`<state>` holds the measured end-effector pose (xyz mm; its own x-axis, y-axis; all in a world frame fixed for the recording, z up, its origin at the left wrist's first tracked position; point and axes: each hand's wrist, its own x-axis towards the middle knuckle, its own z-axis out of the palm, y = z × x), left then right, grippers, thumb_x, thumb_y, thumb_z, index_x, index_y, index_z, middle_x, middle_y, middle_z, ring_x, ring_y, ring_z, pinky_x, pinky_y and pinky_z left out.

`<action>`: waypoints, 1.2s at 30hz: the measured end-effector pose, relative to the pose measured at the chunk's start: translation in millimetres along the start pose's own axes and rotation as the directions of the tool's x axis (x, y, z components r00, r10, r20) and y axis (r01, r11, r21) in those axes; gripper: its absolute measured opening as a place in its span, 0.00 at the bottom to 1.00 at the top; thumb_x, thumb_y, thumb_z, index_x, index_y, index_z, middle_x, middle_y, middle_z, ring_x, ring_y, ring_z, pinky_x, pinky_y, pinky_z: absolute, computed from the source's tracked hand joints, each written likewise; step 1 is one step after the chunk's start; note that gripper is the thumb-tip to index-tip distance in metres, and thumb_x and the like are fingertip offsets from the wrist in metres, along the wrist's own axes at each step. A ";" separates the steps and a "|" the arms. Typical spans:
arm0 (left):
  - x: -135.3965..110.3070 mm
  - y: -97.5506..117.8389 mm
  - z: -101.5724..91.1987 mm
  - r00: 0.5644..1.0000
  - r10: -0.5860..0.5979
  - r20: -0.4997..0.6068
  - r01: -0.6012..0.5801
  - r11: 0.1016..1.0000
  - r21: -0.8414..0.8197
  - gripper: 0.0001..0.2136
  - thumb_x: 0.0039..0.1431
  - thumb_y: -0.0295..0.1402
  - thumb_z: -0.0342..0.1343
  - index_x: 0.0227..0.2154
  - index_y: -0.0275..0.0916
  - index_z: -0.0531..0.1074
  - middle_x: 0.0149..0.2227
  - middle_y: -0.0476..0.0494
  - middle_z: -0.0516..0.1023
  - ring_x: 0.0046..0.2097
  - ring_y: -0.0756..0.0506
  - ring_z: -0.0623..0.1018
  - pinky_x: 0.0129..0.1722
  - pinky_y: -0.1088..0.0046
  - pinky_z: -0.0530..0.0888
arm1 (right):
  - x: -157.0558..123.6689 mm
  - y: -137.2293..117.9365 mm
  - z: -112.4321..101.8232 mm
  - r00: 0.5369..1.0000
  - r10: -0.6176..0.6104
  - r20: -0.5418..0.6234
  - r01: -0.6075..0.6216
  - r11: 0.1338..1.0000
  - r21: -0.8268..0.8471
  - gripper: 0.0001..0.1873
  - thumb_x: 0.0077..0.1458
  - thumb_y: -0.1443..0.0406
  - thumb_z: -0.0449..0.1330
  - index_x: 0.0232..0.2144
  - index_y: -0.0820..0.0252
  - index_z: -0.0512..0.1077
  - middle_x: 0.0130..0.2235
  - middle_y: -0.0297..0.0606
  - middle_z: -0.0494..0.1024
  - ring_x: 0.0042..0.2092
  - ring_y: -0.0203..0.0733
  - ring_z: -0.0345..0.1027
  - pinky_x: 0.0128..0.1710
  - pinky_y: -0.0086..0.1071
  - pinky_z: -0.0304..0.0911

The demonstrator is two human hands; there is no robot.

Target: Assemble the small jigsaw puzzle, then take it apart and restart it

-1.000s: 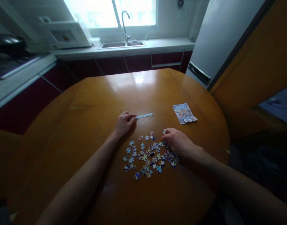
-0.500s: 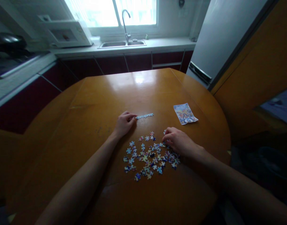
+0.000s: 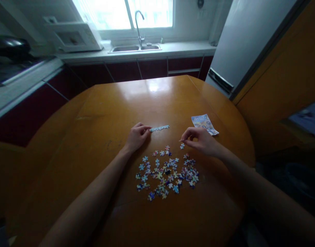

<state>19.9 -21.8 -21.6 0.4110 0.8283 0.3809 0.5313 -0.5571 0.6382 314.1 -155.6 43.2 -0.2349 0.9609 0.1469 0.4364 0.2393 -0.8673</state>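
Several loose jigsaw pieces [image 3: 166, 172] lie scattered on the round orange-brown table [image 3: 108, 113]. A short joined strip of pieces [image 3: 159, 128] lies beyond them. My left hand [image 3: 136, 136] rests curled on the table, its fingertips pressed on the strip's left end. My right hand [image 3: 201, 140] is lifted above the table just past the pile, fingers pinched on a small puzzle piece [image 3: 181, 140]. One loose piece [image 3: 182, 146] lies right under that hand.
A printed picture card [image 3: 204, 124] lies on the table behind my right hand. A grey refrigerator [image 3: 239, 44] stands at the right. A counter with sink [image 3: 134, 48] and a microwave [image 3: 75, 37] runs under the window.
My right hand has risen from the pile's right edge and moved away and up, pinching a piece. The left hand has stayed on the strip.
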 end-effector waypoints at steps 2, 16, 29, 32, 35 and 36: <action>-0.5 0.2 0.5 1.000 0.008 0.003 -0.008 1.000 -0.003 0.10 0.61 0.35 0.56 0.37 0.38 0.81 0.32 0.46 0.73 0.31 0.50 0.71 0.30 0.74 0.68 | 12.3 0.4 -4.1 0.998 -0.025 -0.058 0.025 1.000 0.004 0.04 0.54 0.64 0.64 0.30 0.60 0.73 0.30 0.35 0.77 0.31 0.35 0.67 0.31 0.31 0.62; -3.1 -0.6 1.7 1.000 -0.007 0.024 0.008 1.000 -0.015 0.08 0.63 0.32 0.57 0.40 0.39 0.81 0.33 0.46 0.74 0.31 0.50 0.72 0.32 0.74 0.70 | 90.4 35.1 19.9 0.979 -0.117 0.166 0.158 0.952 -0.261 0.10 0.56 0.75 0.59 0.33 0.59 0.77 0.35 0.37 0.76 0.34 0.36 0.67 0.36 0.30 0.62; -3.5 2.2 0.7 1.000 -0.013 0.016 0.014 1.000 -0.014 0.09 0.64 0.31 0.54 0.41 0.39 0.80 0.33 0.46 0.74 0.32 0.50 0.72 0.33 0.74 0.71 | 119.6 59.2 31.6 0.966 -0.196 0.168 0.241 0.919 -0.312 0.09 0.53 0.75 0.60 0.30 0.59 0.79 0.34 0.37 0.76 0.34 0.36 0.67 0.36 0.30 0.61; -3.1 3.3 0.1 1.000 -0.013 0.010 0.013 1.000 -0.016 0.09 0.63 0.30 0.54 0.41 0.39 0.80 0.33 0.47 0.73 0.32 0.50 0.72 0.33 0.74 0.71 | 112.3 59.5 30.0 0.977 -0.201 0.072 0.213 0.921 -0.325 0.09 0.56 0.72 0.60 0.32 0.58 0.80 0.38 0.39 0.76 0.37 0.38 0.69 0.38 0.31 0.63; -2.9 4.6 -0.6 1.000 -0.013 0.011 0.013 1.000 -0.021 0.09 0.63 0.29 0.54 0.41 0.38 0.79 0.33 0.46 0.74 0.32 0.50 0.72 0.34 0.74 0.71 | 99.0 56.6 30.5 0.984 -0.152 -0.089 0.111 0.927 -0.357 0.08 0.59 0.70 0.59 0.33 0.58 0.79 0.37 0.39 0.76 0.36 0.39 0.69 0.38 0.33 0.63; -2.9 4.8 -0.8 1.000 -0.013 0.012 0.013 1.000 -0.021 0.09 0.63 0.28 0.54 0.41 0.38 0.79 0.33 0.46 0.74 0.32 0.50 0.72 0.34 0.74 0.71 | 94.3 55.5 31.6 0.983 -0.132 -0.128 0.077 0.927 -0.366 0.08 0.59 0.69 0.60 0.32 0.58 0.79 0.37 0.39 0.76 0.36 0.39 0.69 0.38 0.33 0.63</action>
<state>20.6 -26.8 -19.0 0.4132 0.8345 0.3644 0.5206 -0.5448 0.6574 288.8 -56.1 -6.2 -0.1773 0.9307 0.3201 0.7046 0.3471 -0.6189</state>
